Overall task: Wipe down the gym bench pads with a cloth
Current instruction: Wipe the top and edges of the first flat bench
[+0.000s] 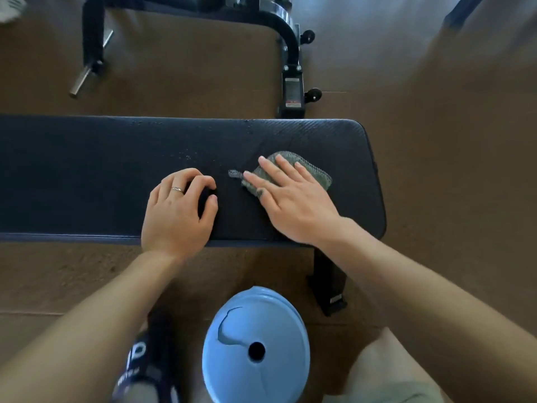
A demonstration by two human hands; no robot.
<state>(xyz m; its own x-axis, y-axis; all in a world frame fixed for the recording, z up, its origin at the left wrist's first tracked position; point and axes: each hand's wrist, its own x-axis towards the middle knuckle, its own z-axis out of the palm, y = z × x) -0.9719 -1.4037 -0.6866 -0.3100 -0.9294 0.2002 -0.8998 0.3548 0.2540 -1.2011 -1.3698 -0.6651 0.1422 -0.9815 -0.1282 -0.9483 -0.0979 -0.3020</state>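
Fingers [279,173] of right hand [290,199]: straight, slightly spread, pressed flat on grey cloth [308,170]; fingers of left hand [177,210]: curled, tips on bench pad [87,175], holding nothing visible; ring on one finger.

Nearest, bottom edge: blue round lid [255,344] with dark centre hole, on brown floor [58,271]; dark strap or shoe [139,367] beside it, blurred, kind uncertain; pale fabric at lower right.

Middle: dark bench pad running left to right, rounded end at right; cloth lying near that end, mostly under right hand; small droplets on pad left of cloth; black bench foot [328,280] below right end.

Far: black exercise-machine frame [290,53] with knobs; metal bar [87,74] at upper left.
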